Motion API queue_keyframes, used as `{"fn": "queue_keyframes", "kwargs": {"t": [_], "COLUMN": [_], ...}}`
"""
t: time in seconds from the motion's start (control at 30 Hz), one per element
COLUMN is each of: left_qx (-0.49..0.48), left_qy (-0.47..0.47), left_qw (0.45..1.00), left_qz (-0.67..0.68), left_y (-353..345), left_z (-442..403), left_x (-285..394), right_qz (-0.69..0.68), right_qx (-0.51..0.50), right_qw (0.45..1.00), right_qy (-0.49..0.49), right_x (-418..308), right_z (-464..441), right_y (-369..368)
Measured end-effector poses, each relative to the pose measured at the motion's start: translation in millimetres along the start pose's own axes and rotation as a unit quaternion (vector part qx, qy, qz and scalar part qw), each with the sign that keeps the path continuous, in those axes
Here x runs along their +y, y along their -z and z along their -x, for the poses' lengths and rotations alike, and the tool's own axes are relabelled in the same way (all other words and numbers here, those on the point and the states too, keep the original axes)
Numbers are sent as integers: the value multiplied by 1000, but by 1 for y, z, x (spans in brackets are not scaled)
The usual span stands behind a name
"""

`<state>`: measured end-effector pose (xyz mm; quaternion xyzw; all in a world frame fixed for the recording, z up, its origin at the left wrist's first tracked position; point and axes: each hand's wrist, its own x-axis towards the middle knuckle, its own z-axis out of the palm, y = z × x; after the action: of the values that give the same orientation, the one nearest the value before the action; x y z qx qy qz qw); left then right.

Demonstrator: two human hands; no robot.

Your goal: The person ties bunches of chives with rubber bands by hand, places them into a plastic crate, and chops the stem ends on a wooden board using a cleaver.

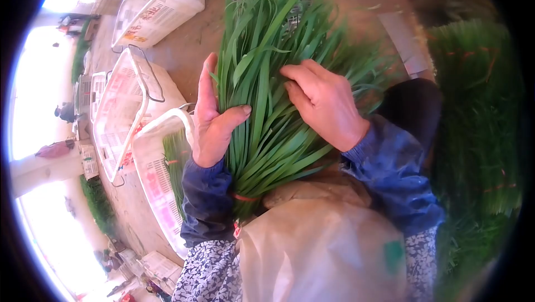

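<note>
A large bunch of garlic chives (259, 95), long flat green leaves, rests against my lap with its leaf tips fanned away from me. An orange band (245, 197) circles it near my body. My left hand (214, 121) holds the bunch's left side, thumb across the front leaves and fingers stretched along the edge, partly behind it. On the right side, my right hand (323, 98) has curled fingers, with thumb and forefinger close together on the leaves. What lies exactly between those fingertips is hard to make out. A translucent apron (323, 246) covers my lap.
White plastic baskets with wire handles stand on the left: one at the far end (167, 9), one in the middle (139, 84), and a near one (153, 162) containing banded greens (176, 160). Piled banded greens (473, 134) fill the right side. Cardboard (362, 1) lies ahead.
</note>
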<state>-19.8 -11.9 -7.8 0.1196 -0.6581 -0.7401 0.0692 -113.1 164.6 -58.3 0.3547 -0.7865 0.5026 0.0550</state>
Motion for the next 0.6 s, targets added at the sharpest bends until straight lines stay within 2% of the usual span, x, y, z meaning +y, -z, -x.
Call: {"fn": "queue_keyframes", "kwargs": {"t": [0.03, 0.1, 0.23, 0.33, 0.4, 0.43, 0.47, 0.53, 0.57, 0.6], "left_qx": [0, -9, -25, -17, -25, 9, 6, -138, -140, -188], "left_qy": [-1, -5, -12, 31, 26, 35, 34, 88, 89, 140], "left_qw": [1000, 1000, 999, 996, 980, 969, 971, 898, 899, 871], "left_qz": [0, 9, -21, -86, -198, -244, -238, -408, -406, -433], "left_y": [0, 1, 0, -4, 10, 16, 26, 43, 40, 36], "left_z": [-1, -1, -2, 5, 12, 17, 26, 43, 49, 56], "left_x": [0, -1, 1, 10, 13, 19, 24, 31, 32, 35], "right_qz": [1, -116, -129, -125, -73, -74, -68, 58, 138, 139], "right_qx": [0, 3, -1, -32, -8, -20, -20, -46, -17, -20], "right_qw": [1000, 992, 991, 990, 997, 996, 996, 997, 990, 990], "right_qy": [1, -39, -27, -56, -35, -55, -56, -31, 17, 15], "right_x": [3, 6, 7, 5, 3, -1, -2, -2, -1, -5], "right_z": [-1, -2, -5, -1, 5, 11, 15, 25, 31, 36], "right_y": [-2, -5, -1, 3, 8, 15, 23, 37, 41, 50]}}
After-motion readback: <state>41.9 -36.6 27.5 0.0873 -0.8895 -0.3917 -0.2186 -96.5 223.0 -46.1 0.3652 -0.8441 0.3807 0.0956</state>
